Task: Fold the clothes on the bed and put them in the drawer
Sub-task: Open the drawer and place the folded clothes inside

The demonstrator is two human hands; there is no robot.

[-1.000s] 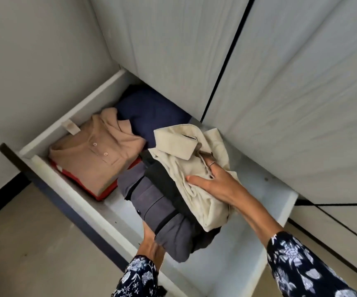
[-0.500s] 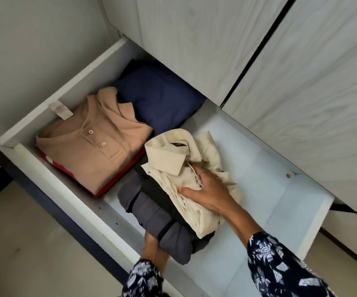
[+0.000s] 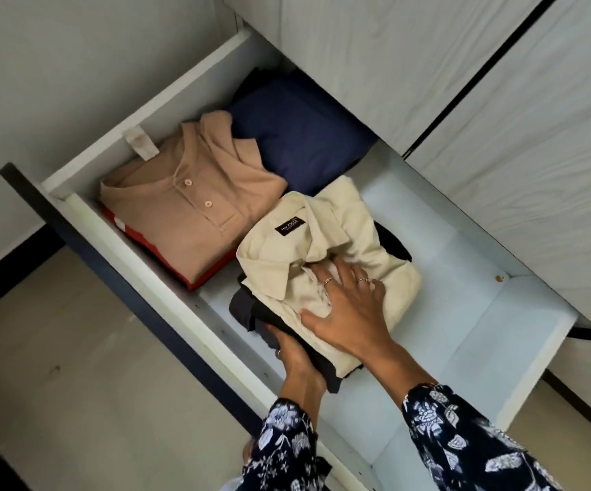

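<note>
Drawer: tan polo, navy fold stowed | cream shirt atop dark stack being seated | right hand flat, pressing shirt | left hand gripping stack's underside | bed unseen.

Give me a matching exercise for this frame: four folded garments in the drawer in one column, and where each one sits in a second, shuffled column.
Garments:
1. tan polo
2. navy garment
3. cream shirt
4. red garment

Places:
A. at the back of the drawer, partly under the cabinet front
B. on top of a dark pile, under the right hand
C. beneath the tan polo, only its edge showing
D. on top of the stack by the drawer's left wall

Pairs: 1-D, 2-A, 3-B, 4-C
</note>
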